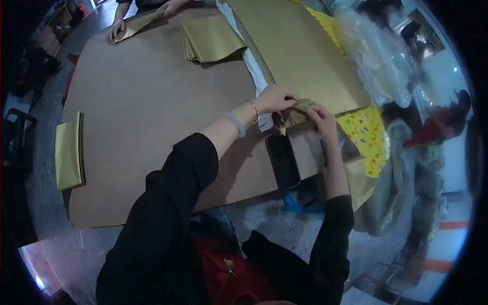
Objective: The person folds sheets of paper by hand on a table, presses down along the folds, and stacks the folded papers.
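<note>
My left hand, with a bracelet and a pale bangle at the wrist, is closed on the near edge of a small folded piece of gold paper. Opposite it, my right hand pinches the same paper between thumb and fingers. Both hands are at the near corner of a large stack of gold sheets. Crumpled white paper pokes out beneath my left wrist. Just below lies a black phone on the cardboard tabletop.
Folded gold paper lies in a fanned pile at the back and a bundle at the left edge. Another person's hands handle gold paper at the far left. Yellow printed wrapping and clear plastic border the right side.
</note>
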`<state>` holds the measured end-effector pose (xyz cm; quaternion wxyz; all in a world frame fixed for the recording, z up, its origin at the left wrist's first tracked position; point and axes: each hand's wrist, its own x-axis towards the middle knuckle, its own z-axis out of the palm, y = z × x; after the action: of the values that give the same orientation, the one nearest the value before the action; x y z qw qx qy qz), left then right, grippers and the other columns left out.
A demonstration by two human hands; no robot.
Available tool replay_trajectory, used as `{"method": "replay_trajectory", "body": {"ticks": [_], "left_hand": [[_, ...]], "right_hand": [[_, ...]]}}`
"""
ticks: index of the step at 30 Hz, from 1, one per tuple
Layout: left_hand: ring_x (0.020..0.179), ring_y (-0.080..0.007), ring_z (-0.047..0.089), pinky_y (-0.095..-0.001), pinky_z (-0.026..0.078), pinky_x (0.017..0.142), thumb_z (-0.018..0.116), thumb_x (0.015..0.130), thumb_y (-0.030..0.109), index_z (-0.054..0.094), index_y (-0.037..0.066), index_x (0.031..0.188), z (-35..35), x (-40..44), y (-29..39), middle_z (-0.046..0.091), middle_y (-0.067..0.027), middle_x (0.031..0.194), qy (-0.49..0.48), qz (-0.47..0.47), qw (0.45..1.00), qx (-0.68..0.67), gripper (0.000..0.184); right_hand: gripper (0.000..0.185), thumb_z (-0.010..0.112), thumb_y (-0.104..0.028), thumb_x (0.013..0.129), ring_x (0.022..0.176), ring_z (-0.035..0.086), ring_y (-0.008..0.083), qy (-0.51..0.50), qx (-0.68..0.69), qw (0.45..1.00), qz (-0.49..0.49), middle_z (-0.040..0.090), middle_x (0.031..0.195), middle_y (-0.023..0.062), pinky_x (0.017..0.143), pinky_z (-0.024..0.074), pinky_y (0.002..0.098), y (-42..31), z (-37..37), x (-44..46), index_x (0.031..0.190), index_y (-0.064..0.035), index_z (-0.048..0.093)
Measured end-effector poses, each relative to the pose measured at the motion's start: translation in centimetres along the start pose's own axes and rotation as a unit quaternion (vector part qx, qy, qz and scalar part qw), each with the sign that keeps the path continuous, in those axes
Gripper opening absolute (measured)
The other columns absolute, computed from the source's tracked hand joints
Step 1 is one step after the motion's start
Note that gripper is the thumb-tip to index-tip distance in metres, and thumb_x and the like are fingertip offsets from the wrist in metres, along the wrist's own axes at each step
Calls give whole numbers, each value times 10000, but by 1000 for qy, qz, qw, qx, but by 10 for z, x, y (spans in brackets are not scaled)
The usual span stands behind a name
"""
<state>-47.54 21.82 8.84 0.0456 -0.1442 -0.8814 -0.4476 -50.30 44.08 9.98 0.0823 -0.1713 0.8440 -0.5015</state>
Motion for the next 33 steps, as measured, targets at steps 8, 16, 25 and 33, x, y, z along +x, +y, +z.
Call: {"method": "replay_trajectory", "body": {"ticks": [8,16,25,33], "left_hand": [[744,-216,654,-327,509,699,638,833,267,698,106,991,3,-1,-2,693,-89,846,0,-21,999,-40,234],[700,-193,650,-314,507,661,629,861,252,694,100,987,4,-3,-4,686,-89,798,5,-22,997,-78,208],[857,-267,650,-356,508,763,674,837,235,663,96,1088,7,-4,-7,667,-145,988,27,130,988,-76,286],[875,-315,629,-397,491,806,651,760,235,707,153,981,16,33,-2,680,-107,921,65,8,997,44,242]], "right_hand": [[187,662,-83,837,922,582,130,58,37,991,-115,602,1114,73,805,472,258,20,15,-8,995,13,637],[165,621,-34,845,905,563,178,171,-30,969,-178,562,1054,77,815,463,315,-2,39,-24,1002,-10,578],[125,557,-129,898,946,551,294,154,-291,906,-266,587,932,116,867,391,389,8,21,-4,996,-56,584],[152,565,-117,881,1004,528,311,298,-328,816,-372,566,1040,130,888,381,407,-20,27,-22,1024,-69,584]]}}
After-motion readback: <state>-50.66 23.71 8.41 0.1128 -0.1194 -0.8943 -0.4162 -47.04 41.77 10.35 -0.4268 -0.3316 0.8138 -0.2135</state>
